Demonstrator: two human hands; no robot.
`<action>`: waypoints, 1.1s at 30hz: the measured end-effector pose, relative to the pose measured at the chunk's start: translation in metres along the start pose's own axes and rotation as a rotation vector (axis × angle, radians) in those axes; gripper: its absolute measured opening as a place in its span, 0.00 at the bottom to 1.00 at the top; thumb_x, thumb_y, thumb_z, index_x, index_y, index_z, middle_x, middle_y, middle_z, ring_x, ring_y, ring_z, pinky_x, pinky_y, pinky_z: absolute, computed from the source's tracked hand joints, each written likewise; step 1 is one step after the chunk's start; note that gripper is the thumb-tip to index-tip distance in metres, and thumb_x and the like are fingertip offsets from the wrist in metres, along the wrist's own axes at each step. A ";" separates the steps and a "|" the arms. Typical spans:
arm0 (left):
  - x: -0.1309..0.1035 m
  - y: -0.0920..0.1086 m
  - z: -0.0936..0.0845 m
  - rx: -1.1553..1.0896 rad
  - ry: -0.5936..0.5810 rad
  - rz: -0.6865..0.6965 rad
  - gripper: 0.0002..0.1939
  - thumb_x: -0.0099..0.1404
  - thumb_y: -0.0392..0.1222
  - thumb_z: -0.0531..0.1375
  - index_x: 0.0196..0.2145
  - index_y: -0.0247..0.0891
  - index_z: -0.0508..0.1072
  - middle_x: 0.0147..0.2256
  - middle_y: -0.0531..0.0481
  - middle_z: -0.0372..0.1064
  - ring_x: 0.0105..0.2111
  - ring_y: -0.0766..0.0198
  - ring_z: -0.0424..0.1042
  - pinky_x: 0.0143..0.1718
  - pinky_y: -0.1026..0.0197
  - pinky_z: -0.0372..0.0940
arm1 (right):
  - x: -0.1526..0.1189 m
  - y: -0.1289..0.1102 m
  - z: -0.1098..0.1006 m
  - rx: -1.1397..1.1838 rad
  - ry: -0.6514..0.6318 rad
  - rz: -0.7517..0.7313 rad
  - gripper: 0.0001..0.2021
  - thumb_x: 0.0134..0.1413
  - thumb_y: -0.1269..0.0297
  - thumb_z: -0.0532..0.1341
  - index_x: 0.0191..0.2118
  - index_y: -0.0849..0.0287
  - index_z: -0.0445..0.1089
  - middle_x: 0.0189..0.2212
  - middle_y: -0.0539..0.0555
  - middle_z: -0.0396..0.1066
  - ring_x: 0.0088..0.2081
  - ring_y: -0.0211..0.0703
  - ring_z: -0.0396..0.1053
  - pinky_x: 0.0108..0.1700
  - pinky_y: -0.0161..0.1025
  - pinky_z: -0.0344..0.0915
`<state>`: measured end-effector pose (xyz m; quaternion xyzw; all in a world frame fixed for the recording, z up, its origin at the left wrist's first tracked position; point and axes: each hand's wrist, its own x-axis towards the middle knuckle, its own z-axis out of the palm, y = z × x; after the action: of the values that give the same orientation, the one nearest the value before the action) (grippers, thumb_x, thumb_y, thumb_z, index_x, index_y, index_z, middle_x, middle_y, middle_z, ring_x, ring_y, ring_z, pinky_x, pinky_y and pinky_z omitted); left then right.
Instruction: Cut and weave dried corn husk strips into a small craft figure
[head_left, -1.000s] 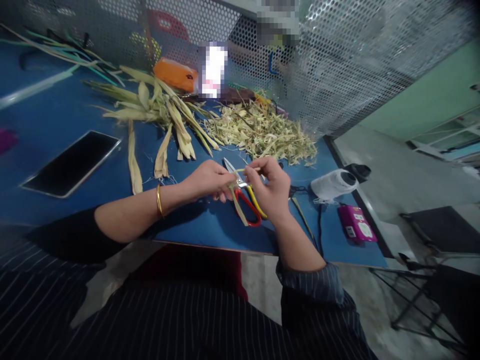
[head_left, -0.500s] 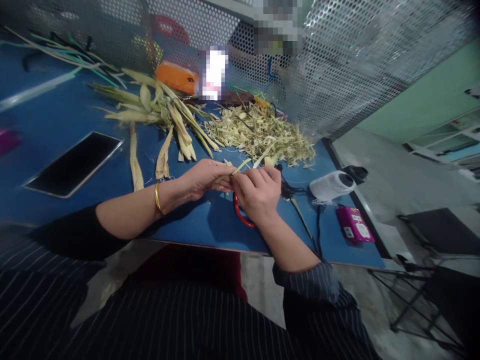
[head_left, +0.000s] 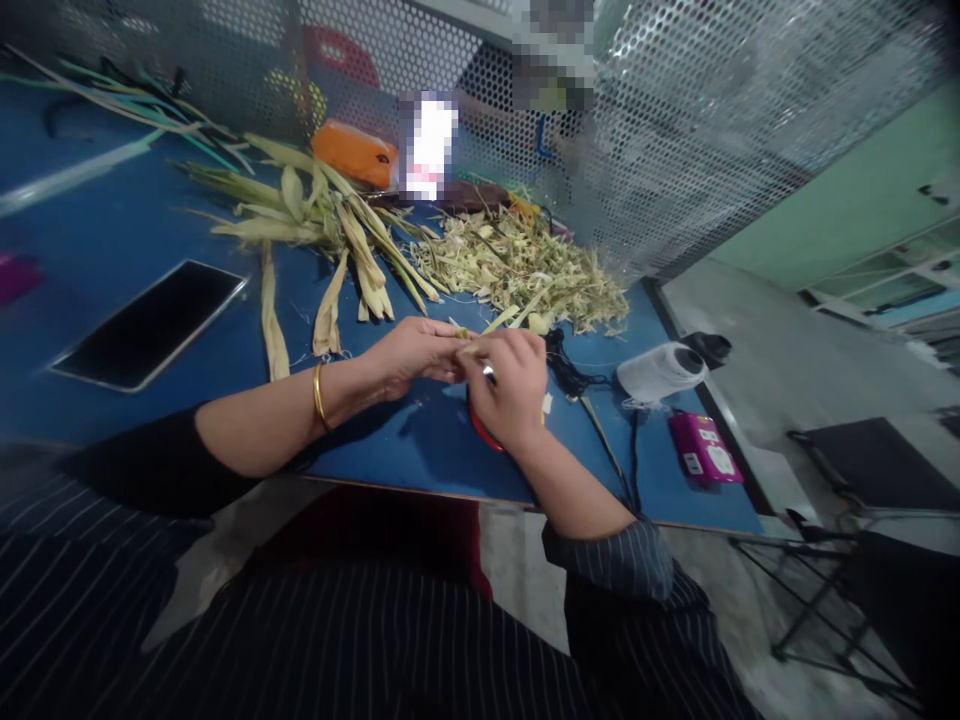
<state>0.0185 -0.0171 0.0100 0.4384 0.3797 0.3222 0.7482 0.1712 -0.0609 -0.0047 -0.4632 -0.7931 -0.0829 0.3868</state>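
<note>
My left hand (head_left: 416,358), with a gold bangle on its wrist, is closed on a small piece of corn husk (head_left: 463,333) at its fingertips. Right against it, my right hand (head_left: 511,385) pinches the same pale piece; the fingers hide most of it. Beneath my right hand, partly covered, lie red-handled scissors (head_left: 484,432) on the blue table. Just beyond the fingers is a heap of husk scraps (head_left: 525,265). Longer dried husks (head_left: 300,215) are spread to the left of the heap.
A dark phone (head_left: 150,322) lies at the left. At the right are a white thread spool (head_left: 661,372), a purple packet (head_left: 705,448) and black thread (head_left: 571,365). An orange packet (head_left: 352,152) rests at the back by a perforated metal screen (head_left: 675,130).
My right hand has shifted slightly left and turned at the fingertips, still against the left. A pale scrap now shows beside my right wrist. My left hand has hardly moved.
</note>
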 end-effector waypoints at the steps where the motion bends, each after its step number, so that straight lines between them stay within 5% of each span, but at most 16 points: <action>1: 0.000 0.001 -0.002 0.011 0.005 -0.009 0.09 0.55 0.35 0.66 0.36 0.31 0.79 0.26 0.49 0.75 0.25 0.69 0.73 0.31 0.66 0.69 | 0.001 0.002 -0.001 0.089 0.052 0.131 0.05 0.60 0.65 0.57 0.33 0.56 0.69 0.33 0.52 0.73 0.38 0.42 0.69 0.47 0.44 0.60; 6: 0.001 0.003 -0.008 0.064 -0.039 0.002 0.11 0.58 0.41 0.66 0.39 0.34 0.79 0.32 0.44 0.78 0.30 0.65 0.76 0.35 0.63 0.70 | 0.000 0.017 0.005 0.579 -0.003 0.716 0.07 0.52 0.60 0.63 0.29 0.58 0.70 0.24 0.48 0.70 0.27 0.37 0.65 0.32 0.36 0.62; 11: 0.002 0.001 -0.008 0.111 -0.038 0.059 0.10 0.54 0.41 0.69 0.33 0.33 0.79 0.30 0.45 0.77 0.30 0.67 0.75 0.35 0.65 0.70 | 0.001 0.019 0.009 0.801 -0.090 0.884 0.10 0.49 0.58 0.64 0.29 0.58 0.68 0.21 0.46 0.68 0.22 0.36 0.65 0.27 0.35 0.62; 14: 0.005 0.002 -0.010 0.030 0.082 0.054 0.08 0.55 0.38 0.68 0.33 0.32 0.78 0.28 0.47 0.76 0.28 0.67 0.74 0.34 0.64 0.71 | 0.002 0.022 0.003 0.755 -0.074 0.764 0.09 0.56 0.57 0.59 0.40 0.55 0.66 0.24 0.47 0.71 0.22 0.37 0.68 0.27 0.36 0.65; 18: 0.010 0.004 -0.017 -0.135 0.115 0.020 0.04 0.55 0.33 0.66 0.30 0.32 0.76 0.27 0.49 0.74 0.27 0.69 0.74 0.35 0.65 0.71 | 0.003 0.029 -0.011 0.498 -0.141 0.361 0.14 0.64 0.63 0.53 0.53 0.52 0.62 0.35 0.51 0.76 0.30 0.39 0.73 0.37 0.39 0.68; 21: 0.012 0.003 -0.019 -0.146 0.077 0.009 0.05 0.54 0.34 0.66 0.31 0.32 0.76 0.27 0.50 0.73 0.27 0.70 0.73 0.37 0.66 0.71 | 0.004 0.031 -0.018 0.195 -0.247 0.022 0.12 0.64 0.64 0.53 0.50 0.53 0.69 0.42 0.54 0.77 0.39 0.42 0.73 0.44 0.41 0.65; 24: 0.010 0.000 -0.016 0.037 0.087 0.069 0.08 0.54 0.37 0.67 0.32 0.31 0.77 0.27 0.51 0.73 0.27 0.69 0.72 0.34 0.66 0.70 | 0.005 0.027 -0.018 0.026 -0.248 -0.179 0.13 0.65 0.66 0.51 0.43 0.54 0.73 0.38 0.55 0.78 0.38 0.41 0.71 0.45 0.41 0.63; 28: 0.007 -0.004 -0.010 0.273 0.060 0.202 0.06 0.56 0.38 0.64 0.29 0.32 0.77 0.24 0.52 0.70 0.26 0.70 0.70 0.31 0.67 0.67 | 0.006 0.020 -0.014 0.052 -0.178 -0.191 0.13 0.64 0.69 0.51 0.40 0.53 0.73 0.37 0.53 0.77 0.39 0.40 0.72 0.48 0.43 0.62; 33: 0.002 -0.003 -0.005 0.382 -0.083 0.240 0.05 0.57 0.35 0.60 0.26 0.33 0.77 0.26 0.49 0.72 0.26 0.70 0.69 0.32 0.66 0.66 | 0.006 0.020 -0.008 0.059 -0.050 0.053 0.08 0.64 0.66 0.53 0.34 0.55 0.67 0.36 0.54 0.75 0.42 0.43 0.70 0.49 0.44 0.61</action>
<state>0.0156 -0.0149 0.0050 0.6270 0.3480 0.3128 0.6229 0.1900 -0.0498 0.0007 -0.4743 -0.7920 -0.0374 0.3825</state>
